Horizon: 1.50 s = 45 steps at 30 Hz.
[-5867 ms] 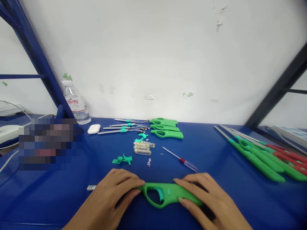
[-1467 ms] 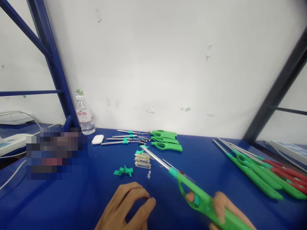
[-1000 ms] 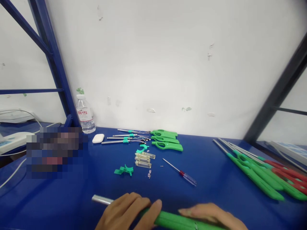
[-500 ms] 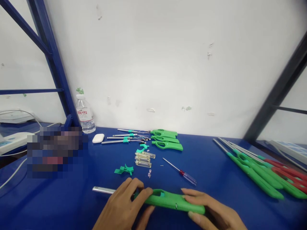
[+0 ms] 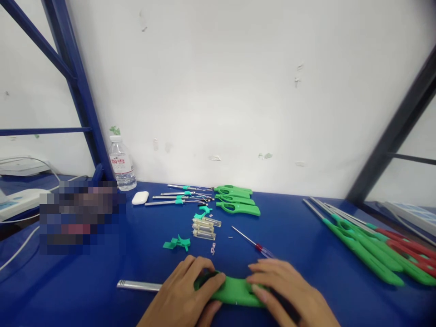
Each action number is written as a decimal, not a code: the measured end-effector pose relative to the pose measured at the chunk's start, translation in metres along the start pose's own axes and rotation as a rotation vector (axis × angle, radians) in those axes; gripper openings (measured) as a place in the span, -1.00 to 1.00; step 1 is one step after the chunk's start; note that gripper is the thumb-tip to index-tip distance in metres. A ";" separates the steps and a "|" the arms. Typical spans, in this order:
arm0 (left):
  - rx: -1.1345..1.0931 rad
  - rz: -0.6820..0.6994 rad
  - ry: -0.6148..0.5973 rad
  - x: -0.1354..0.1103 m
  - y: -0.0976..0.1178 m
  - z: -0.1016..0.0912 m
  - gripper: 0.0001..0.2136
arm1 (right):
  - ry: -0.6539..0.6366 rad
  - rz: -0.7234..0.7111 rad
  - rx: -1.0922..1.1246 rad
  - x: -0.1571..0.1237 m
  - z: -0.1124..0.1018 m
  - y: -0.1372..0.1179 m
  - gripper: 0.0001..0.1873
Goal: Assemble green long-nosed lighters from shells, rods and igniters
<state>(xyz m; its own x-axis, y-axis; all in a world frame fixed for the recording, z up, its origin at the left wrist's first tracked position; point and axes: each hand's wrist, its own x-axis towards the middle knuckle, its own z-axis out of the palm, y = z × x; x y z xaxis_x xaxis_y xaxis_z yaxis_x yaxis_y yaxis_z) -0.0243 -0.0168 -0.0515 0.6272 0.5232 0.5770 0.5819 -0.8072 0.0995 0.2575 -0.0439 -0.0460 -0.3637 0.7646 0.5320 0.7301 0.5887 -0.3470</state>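
Note:
A long green utility lighter (image 5: 235, 290) lies flat on the blue table (image 5: 306, 245) in front of me, its metal tube (image 5: 138, 285) pointing left. My left hand (image 5: 185, 295) grips the handle's front end, fingers curled over it. My right hand (image 5: 288, 295) covers the handle's rear end, fingers pressed down on it. Beyond my hands lie a small red-handled screwdriver (image 5: 254, 244), teal plastic triggers (image 5: 177, 244), clear fuel cells (image 5: 205, 228) and tiny metal clips (image 5: 212, 248).
Three green handle halves (image 5: 236, 200) with metal tube assemblies (image 5: 177, 195) lie at the back. A pile of finished green and red lighters (image 5: 371, 236) sits at the right. A water bottle (image 5: 121, 163), a white case (image 5: 140, 198) and a blurred patch (image 5: 80, 215) are at the left.
The lighter was swung from my right hand down onto the table and turned over. It has shifted left, and both hands now press closer together on its handle.

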 end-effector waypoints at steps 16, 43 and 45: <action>0.106 0.006 0.062 0.002 -0.002 -0.001 -0.67 | -0.310 -0.236 -0.681 0.095 0.024 0.016 -0.92; 0.156 0.011 -0.025 0.000 -0.002 0.000 -0.63 | -0.419 -0.051 -0.116 0.106 -0.012 0.018 -0.79; 0.138 -0.004 -0.018 -0.001 -0.001 -0.001 -0.63 | -0.467 0.005 0.019 0.106 -0.022 0.017 -0.77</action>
<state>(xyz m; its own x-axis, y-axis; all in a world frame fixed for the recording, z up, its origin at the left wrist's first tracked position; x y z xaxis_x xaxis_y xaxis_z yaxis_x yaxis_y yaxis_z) -0.0258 -0.0160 -0.0516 0.6334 0.5323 0.5617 0.6491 -0.7606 -0.0112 0.2445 0.0417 0.0217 -0.5847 0.8012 0.1275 0.7233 0.5860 -0.3653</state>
